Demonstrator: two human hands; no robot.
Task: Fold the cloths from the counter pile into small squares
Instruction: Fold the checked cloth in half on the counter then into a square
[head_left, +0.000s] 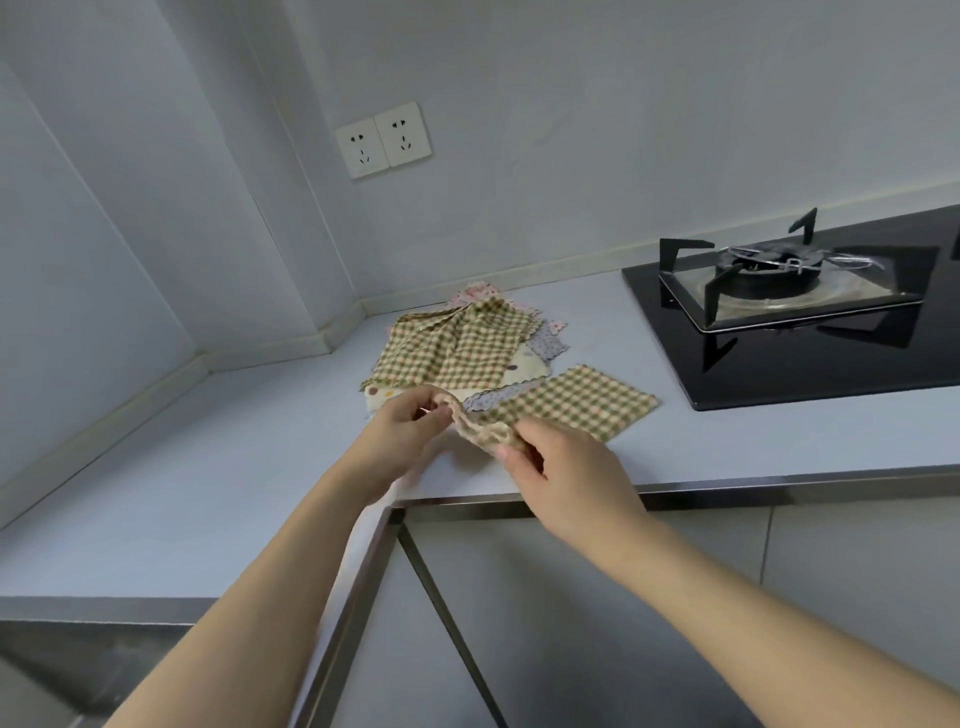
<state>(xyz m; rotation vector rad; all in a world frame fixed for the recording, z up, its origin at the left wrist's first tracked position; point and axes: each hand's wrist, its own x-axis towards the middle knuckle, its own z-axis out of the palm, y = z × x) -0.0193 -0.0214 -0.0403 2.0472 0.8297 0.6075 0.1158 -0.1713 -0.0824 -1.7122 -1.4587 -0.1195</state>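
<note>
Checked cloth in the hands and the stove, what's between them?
In the head view, only bare counter lies between the checked cloth and the stove; the pile sits off to the left.

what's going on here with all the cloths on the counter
A person is folding small cloths at a kitchen counter. Both hands hold the near edge of one green-checked cloth: the left hand pinches one end, the right hand grips the other, and the rest lies flat on the counter. Behind it sits the unfolded pile, topped by another checked cloth. A gas hob is to the right.
</note>
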